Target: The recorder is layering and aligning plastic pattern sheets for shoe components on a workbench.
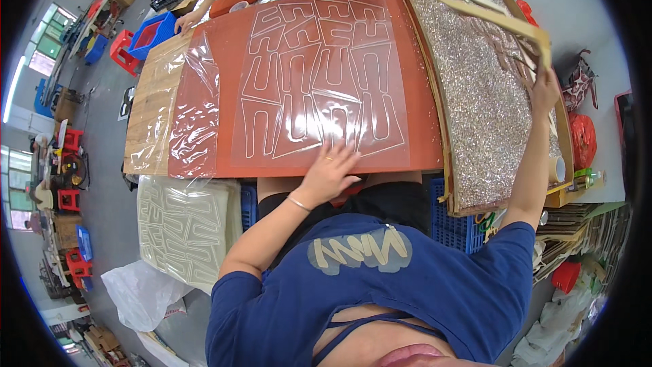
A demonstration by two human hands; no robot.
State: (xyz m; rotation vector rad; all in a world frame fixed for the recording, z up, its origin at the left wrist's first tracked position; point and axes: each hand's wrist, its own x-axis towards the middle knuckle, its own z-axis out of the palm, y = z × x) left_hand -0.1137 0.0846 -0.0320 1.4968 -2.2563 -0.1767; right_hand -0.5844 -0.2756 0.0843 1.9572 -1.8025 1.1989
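A clear plastic sheet point(292, 81) with rows of white-outlined cut shapes lies on a reddish-brown board point(424, 115) in front of me. My left hand point(331, 171) is open, its spread fingers resting at the sheet's near edge. To the right, my right hand point(545, 88) is closed on the near corner of a pale wooden frame point(499, 18). The frame is tilted above a large wood-edged tray point(438, 105) filled with silvery, glittering small pieces point(485, 129). What lies inside the frame is hard to make out.
Across the board, another person's hands point(183, 23) rest near its far side. Clear film point(197, 105) covers the board's left part. A stack of similar patterned sheets point(183, 228) sits at lower left. Blue bins point(153, 35) and a red stool point(123, 53) stand beyond.
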